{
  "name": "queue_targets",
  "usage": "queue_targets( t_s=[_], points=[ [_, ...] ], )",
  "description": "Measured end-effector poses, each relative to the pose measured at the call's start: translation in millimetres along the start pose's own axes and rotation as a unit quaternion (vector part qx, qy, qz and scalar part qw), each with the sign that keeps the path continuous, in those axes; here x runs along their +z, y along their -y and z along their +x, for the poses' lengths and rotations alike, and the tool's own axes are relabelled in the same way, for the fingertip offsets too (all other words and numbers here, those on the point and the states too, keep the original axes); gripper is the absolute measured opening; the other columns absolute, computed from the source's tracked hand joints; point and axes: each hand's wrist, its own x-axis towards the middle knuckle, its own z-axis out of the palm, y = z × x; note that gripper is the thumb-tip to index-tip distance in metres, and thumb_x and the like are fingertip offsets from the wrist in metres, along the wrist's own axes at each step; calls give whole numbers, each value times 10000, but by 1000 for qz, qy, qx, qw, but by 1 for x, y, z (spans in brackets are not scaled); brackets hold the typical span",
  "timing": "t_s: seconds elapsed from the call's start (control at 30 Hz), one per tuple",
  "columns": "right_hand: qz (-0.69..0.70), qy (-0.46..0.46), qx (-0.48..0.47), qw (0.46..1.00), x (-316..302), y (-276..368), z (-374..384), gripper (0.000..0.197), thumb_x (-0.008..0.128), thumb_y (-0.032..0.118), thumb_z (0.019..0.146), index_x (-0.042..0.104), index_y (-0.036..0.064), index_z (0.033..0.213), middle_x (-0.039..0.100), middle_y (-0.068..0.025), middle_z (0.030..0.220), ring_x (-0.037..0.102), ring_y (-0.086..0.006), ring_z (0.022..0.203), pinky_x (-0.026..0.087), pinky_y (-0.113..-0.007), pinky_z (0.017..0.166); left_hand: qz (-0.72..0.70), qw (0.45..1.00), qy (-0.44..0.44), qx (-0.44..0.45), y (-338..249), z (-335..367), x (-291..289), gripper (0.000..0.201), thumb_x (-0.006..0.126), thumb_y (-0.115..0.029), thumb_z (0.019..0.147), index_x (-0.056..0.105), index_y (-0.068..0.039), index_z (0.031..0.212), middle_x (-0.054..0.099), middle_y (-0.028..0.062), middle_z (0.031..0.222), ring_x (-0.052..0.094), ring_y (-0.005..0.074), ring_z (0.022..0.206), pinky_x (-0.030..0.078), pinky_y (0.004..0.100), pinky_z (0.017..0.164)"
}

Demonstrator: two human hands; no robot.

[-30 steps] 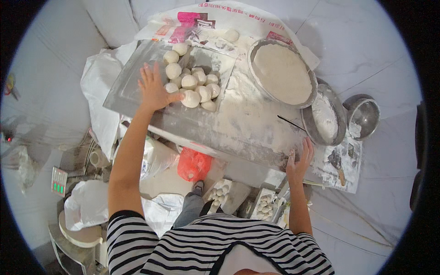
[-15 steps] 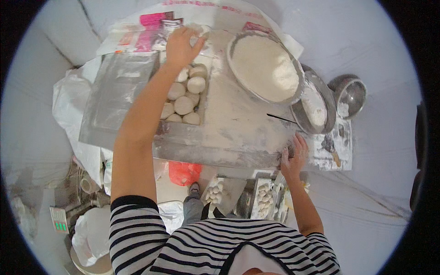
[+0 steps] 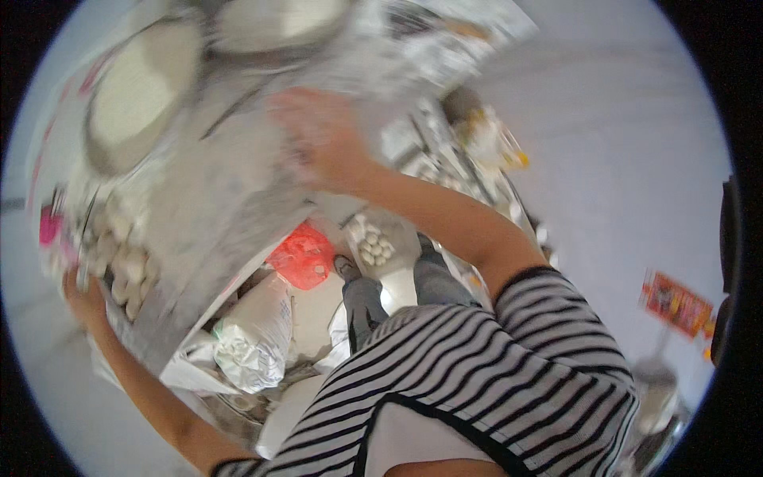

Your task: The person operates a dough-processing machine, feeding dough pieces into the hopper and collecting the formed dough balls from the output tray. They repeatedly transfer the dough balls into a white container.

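Observation:
The view is tilted and blurred by motion. My right hand [image 3: 318,139] lies flat, fingers apart, on the floured table top [image 3: 230,183]. My left hand [image 3: 83,298] is at the far left, against the edge of the clear tray [image 3: 151,318] that carries several pale dough balls [image 3: 119,258]. Blur hides whether its fingers grip the tray edge. A big round metal pan with a flat white dough sheet [image 3: 135,91] sits beyond the dough balls. My striped shirt fills the lower middle.
A second round pan [image 3: 278,20] is at the top edge. Under the table are an orange-red bag [image 3: 302,254], a tray of small white pieces [image 3: 373,242] and a white sack [image 3: 254,334]. Papers and clutter [image 3: 469,127] lie to the right, on grey floor.
The camera has swung hard, so the table now sits upper left. My left hand came back from the far side to the tray's near edge. My right hand moved onto the floured top.

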Motion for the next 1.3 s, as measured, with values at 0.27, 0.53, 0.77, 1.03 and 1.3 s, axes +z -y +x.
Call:
queue_targets(
  t_s=[0.27, 0.53, 0.77, 1.03, 1.3],
  points=[
    [322, 33, 110, 940, -55, 18, -174, 519, 645, 244, 825, 504, 145, 1315, 529, -117, 1298, 513, -291, 1190, 459, -442, 922, -201, 962, -13, 184, -281, -110, -130, 228, 718, -179, 847, 613, -27, 981, 595, 59, 919, 546, 210, 756, 459, 323, 664],
    [15, 190, 704, 684, -169, -141, -522, 378, 626, 173, 802, 628, 83, 1169, 651, -158, 1088, 611, -354, 1006, 483, -402, 899, -123, 946, 11, 299, -426, -81, -81, 364, 805, -214, 744, 501, -39, 843, 493, 75, 787, 487, 224, 661, 445, 350, 611],
    [-130, 328, 786, 507, -246, -256, -629, 594, 521, 481, 837, 492, 155, 1333, 549, -208, 1278, 514, -397, 1199, 424, -483, 993, -80, 930, -60, 354, -430, -75, -72, 426, 810, -298, 773, 455, -61, 777, 413, 53, 697, 432, 199, 597, 399, 324, 524],
    [-69, 364, 839, 398, -209, -318, -661, 656, 503, 485, 868, 425, 138, 1419, 459, -177, 1415, 446, -349, 1304, 367, -438, 1068, -42, 948, -25, 314, -396, -64, -62, 431, 758, -329, 833, 421, -67, 771, 384, 24, 706, 415, 191, 602, 409, 300, 530],
    [-96, 161, 812, 553, -221, -287, -667, 625, 636, 464, 803, 551, 54, 1268, 604, -223, 1214, 570, -402, 1125, 444, -464, 960, -51, 946, -18, 318, -387, -61, -64, 429, 704, -376, 873, 416, -73, 780, 402, 31, 726, 444, 185, 599, 396, 284, 524]
  ],
)
